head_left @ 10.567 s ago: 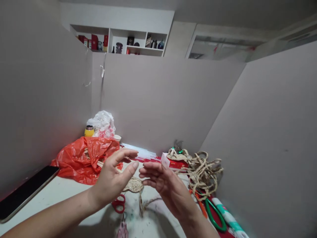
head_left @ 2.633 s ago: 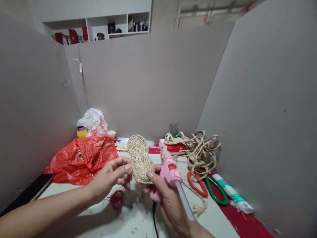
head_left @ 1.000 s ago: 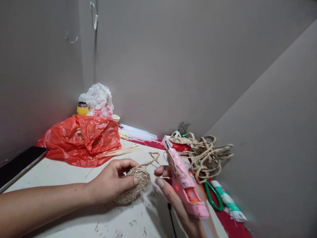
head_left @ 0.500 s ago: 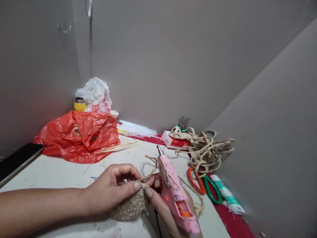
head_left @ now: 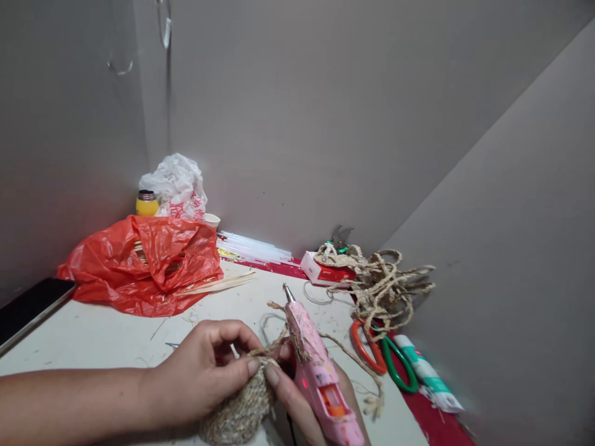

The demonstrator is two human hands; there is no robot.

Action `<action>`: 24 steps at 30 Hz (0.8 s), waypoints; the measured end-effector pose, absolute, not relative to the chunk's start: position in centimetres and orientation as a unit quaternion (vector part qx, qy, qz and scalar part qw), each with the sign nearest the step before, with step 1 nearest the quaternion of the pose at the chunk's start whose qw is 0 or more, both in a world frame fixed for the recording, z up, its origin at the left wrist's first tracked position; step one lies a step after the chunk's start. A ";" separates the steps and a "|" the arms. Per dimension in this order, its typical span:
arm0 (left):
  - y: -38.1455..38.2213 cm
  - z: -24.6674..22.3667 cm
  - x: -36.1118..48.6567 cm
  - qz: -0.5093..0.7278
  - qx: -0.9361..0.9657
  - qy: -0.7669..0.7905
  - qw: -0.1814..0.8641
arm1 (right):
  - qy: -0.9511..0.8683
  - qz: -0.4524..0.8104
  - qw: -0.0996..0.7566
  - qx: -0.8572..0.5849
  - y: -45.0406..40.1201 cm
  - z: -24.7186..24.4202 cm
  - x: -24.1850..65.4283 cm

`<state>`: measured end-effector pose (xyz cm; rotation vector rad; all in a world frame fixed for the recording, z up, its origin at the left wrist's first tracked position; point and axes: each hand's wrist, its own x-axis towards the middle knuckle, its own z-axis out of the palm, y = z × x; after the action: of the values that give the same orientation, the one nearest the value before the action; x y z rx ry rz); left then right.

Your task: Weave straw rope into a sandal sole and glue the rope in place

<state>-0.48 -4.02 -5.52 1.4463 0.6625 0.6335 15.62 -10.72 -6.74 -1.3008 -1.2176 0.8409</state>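
Observation:
Between my hands is a coiled or woven piece of brown jute rope (head_left: 239, 412), its lower part at the bottom of the picture. My left hand (head_left: 209, 356) pinches its upper edge between thumb and fingers. My right hand (head_left: 302, 402) holds a pink hot glue gun (head_left: 313, 362), nozzle pointing up and away, with a red light glowing on its side. The thumb and fingers of that hand also press the rope's edge, close to my left thumb. A loose rope end stands up beside the gun, and stringy bits stick to its body.
A red plastic bag (head_left: 111, 266) with thin wooden strips lies at left, near a phone (head_left: 35, 310). Clear glue sticks (head_left: 255, 248) lie behind. At right are a rope heap (head_left: 385, 285), orange-and-green-handled scissors (head_left: 400, 365) and a white-and-green tube (head_left: 427, 375).
The whole view has shifted slightly, with the table sitting lower in the picture. Both hands, the rope piece and the glue gun appear a little lower and further left; both grips stay the same.

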 end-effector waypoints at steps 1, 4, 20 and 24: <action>-4.1 -5.5 -0.5 0.279 0.649 0.300 0.641 | -0.511 0.347 0.552 -0.561 -10.8 -6.8 15.5; -4.4 -5.4 -0.6 0.279 0.672 0.308 0.613 | -0.504 0.324 0.552 -0.580 -11.0 -6.8 15.2; -4.7 -5.6 -0.7 0.337 0.624 0.286 0.645 | -0.469 0.394 0.586 -0.531 -11.2 -7.1 15.2; -4.4 -5.6 -0.7 0.316 0.641 0.277 0.642 | -0.477 0.376 0.591 -0.531 -11.2 -7.4 15.1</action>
<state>-0.72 -4.43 -5.59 1.4614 0.6320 0.7212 15.11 -11.15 -7.42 -1.2360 -1.1089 0.8738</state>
